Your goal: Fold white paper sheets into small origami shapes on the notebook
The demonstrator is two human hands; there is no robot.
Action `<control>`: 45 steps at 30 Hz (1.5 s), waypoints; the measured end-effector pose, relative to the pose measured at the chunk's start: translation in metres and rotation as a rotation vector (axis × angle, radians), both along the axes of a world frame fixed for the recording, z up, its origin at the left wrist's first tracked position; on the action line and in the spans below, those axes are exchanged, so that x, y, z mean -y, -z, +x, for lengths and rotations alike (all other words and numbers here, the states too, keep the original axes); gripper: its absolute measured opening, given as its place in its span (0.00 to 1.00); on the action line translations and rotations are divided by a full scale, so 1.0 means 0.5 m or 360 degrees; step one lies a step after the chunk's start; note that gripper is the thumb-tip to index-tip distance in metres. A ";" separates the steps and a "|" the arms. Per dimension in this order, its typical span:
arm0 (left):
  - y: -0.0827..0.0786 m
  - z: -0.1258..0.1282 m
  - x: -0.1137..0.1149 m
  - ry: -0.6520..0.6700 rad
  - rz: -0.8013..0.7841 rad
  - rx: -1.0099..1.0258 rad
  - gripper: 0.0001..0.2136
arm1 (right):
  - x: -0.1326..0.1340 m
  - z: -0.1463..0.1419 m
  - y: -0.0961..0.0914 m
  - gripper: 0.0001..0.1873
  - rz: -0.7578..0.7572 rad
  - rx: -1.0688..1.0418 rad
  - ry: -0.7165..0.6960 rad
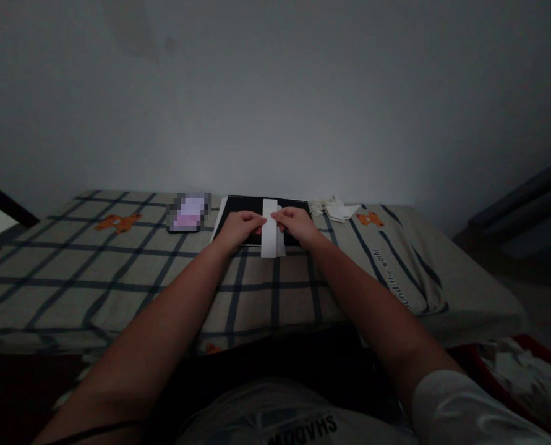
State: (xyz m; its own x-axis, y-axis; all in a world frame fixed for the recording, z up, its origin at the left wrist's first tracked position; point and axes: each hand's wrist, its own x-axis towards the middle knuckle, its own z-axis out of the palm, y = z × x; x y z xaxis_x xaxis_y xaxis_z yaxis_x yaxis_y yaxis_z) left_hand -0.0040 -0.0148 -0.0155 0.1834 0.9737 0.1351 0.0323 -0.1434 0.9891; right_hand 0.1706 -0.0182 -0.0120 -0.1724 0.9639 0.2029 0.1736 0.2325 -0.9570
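Observation:
A folded strip of white paper [269, 238] is held upright lengthwise over a flat black board [243, 205]. My left hand [242, 227] pinches the strip's left edge between thumb and fingers. On the opposite edge, my right hand [296, 224] grips it the same way, with the fingertips of both hands close together. A second layer of the paper shows behind on the right side. The lower end of the strip reaches past the board's near edge. White sheet edges peek out at the board's left side.
A checked cloth [131, 272] with bear prints covers the surface. A phone [189, 213], its screen blurred, lies left of the board. White paper scraps [337, 209] lie to the right. A red container [530, 371] of paper pieces stands low at right. Behind rises a plain wall [275, 99].

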 end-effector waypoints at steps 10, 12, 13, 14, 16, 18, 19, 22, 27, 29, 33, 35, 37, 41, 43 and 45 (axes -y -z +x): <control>0.000 -0.004 -0.003 0.0020 0.0029 0.0019 0.13 | 0.005 -0.003 -0.004 0.15 -0.0004 -0.0026 -0.0024; 0.001 -0.002 -0.003 0.0005 0.0007 0.0023 0.12 | 0.004 -0.003 -0.003 0.15 -0.0008 -0.0022 -0.0005; 0.002 -0.001 -0.003 -0.0009 -0.0014 0.0035 0.12 | 0.003 -0.003 -0.002 0.15 -0.0002 -0.0018 -0.0003; 0.002 0.000 -0.004 -0.0025 -0.0035 0.0053 0.12 | 0.001 -0.003 0.000 0.15 0.0010 -0.0017 -0.0013; 0.003 0.000 -0.005 -0.0035 -0.0062 0.0090 0.12 | -0.002 -0.002 0.005 0.15 0.0049 -0.0030 -0.0046; 0.004 -0.002 -0.008 -0.0023 -0.0053 0.0108 0.12 | -0.003 -0.001 0.009 0.15 0.0070 -0.0033 -0.0078; 0.004 -0.003 -0.008 -0.0015 -0.0041 0.0108 0.12 | -0.004 -0.001 0.010 0.16 0.0063 -0.0028 -0.0079; 0.004 -0.004 -0.010 0.0011 -0.0023 0.0082 0.12 | -0.005 0.000 0.009 0.16 0.0021 -0.0043 -0.0040; 0.006 -0.001 -0.008 -0.0007 -0.0049 0.0087 0.12 | -0.005 -0.001 0.006 0.15 0.0020 -0.0112 -0.0013; 0.007 0.000 -0.009 -0.0027 -0.0051 0.0133 0.12 | -0.004 -0.003 0.005 0.14 0.0020 -0.0130 -0.0017; 0.006 -0.001 -0.009 0.0014 -0.0036 0.0178 0.11 | 0.002 -0.006 0.002 0.13 -0.0011 -0.0120 -0.0032; 0.004 -0.001 -0.007 0.0016 -0.0005 0.0137 0.11 | 0.003 -0.006 0.001 0.14 -0.0017 -0.0122 -0.0025; 0.002 0.000 -0.004 0.0003 0.0012 0.0094 0.11 | 0.002 -0.006 0.000 0.14 -0.0011 -0.0116 -0.0001; 0.000 0.000 -0.002 0.0035 0.0014 0.0072 0.11 | 0.001 -0.005 -0.003 0.14 -0.0013 -0.0104 0.0047; 0.000 0.000 -0.002 0.0047 0.0012 0.0062 0.11 | 0.003 -0.005 -0.004 0.14 -0.0019 -0.0101 0.0057; 0.000 -0.001 -0.002 0.0044 0.0008 0.0052 0.12 | 0.004 -0.005 -0.005 0.14 -0.0019 -0.0095 0.0063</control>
